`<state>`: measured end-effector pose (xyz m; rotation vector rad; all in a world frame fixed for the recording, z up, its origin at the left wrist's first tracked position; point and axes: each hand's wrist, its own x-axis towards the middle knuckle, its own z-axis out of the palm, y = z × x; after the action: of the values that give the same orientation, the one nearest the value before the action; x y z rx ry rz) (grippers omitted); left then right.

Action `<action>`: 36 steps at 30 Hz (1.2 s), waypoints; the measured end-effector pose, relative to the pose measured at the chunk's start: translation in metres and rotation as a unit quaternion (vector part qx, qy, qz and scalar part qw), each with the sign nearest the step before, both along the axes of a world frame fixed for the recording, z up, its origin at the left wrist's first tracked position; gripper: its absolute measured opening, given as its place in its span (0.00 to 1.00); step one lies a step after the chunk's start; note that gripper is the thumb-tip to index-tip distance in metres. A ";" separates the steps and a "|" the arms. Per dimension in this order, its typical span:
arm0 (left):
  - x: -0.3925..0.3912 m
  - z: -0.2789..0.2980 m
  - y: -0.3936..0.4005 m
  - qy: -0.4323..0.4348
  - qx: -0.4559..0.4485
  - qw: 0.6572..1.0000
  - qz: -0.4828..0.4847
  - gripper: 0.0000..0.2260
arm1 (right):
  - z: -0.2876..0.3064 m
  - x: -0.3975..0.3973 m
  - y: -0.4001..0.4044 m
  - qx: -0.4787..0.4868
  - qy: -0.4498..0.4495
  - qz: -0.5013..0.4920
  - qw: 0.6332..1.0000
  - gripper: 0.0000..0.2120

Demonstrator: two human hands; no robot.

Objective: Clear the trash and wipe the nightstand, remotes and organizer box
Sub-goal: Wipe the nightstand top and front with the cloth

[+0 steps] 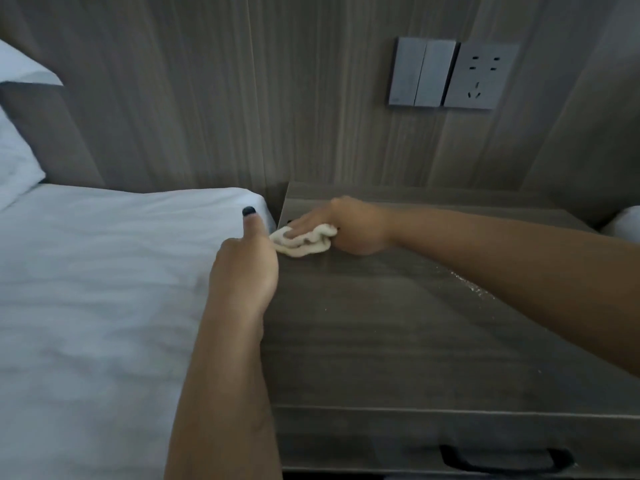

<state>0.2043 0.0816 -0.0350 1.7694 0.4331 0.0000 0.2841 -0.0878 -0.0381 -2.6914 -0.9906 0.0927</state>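
The grey wood-grain nightstand (pixel 398 323) fills the middle and right. At its far left corner lies a bunched white cloth (pixel 304 245). My right hand (pixel 346 226) holds it down on the top, with fingers laid over it and pointing left. My left hand (pixel 244 268) sits at the nightstand's left edge beside the mattress, thumb sticking up. Its fingers curl down out of sight, so I cannot tell what they hold. White specks (pixel 478 289) are scattered on the top near my right forearm. No remotes or organizer box are in view.
A bed with a white sheet (pixel 104 289) and a pillow (pixel 14 161) adjoins the nightstand on the left. Wall switches (pixel 420 72) and a socket (pixel 481 76) sit above. A black drawer handle (pixel 502 459) is at the front. Something white (pixel 625 223) shows at the right edge.
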 end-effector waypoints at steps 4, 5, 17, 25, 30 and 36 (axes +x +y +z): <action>-0.009 0.003 0.004 0.022 -0.062 0.998 -0.006 0.52 | 0.002 -0.013 0.021 0.001 -0.016 -0.016 1.000 0.23; -0.014 0.007 0.003 0.024 -0.075 0.997 -0.015 0.49 | -0.001 -0.025 0.025 0.001 -0.021 -0.013 1.000 0.24; -0.038 0.016 0.004 0.028 -0.041 0.998 -0.025 0.28 | 0.004 -0.103 0.030 0.030 -0.033 0.100 0.994 0.21; -0.051 0.012 0.004 0.006 0.059 0.996 -0.061 0.29 | 0.021 -0.119 -0.007 0.042 0.003 0.083 0.996 0.20; -0.060 0.009 0.008 0.003 0.085 0.995 -0.060 0.28 | -0.002 -0.154 0.042 0.062 -0.014 0.148 0.987 0.16; -0.065 0.006 0.007 -0.005 0.109 0.993 -0.053 0.26 | 0.018 -0.156 -0.019 0.043 0.035 0.109 0.992 0.16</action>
<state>0.1395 0.0884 -0.0286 2.0060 0.3419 -0.0196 0.1278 -0.1067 -0.0200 -2.4769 -1.2345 0.1803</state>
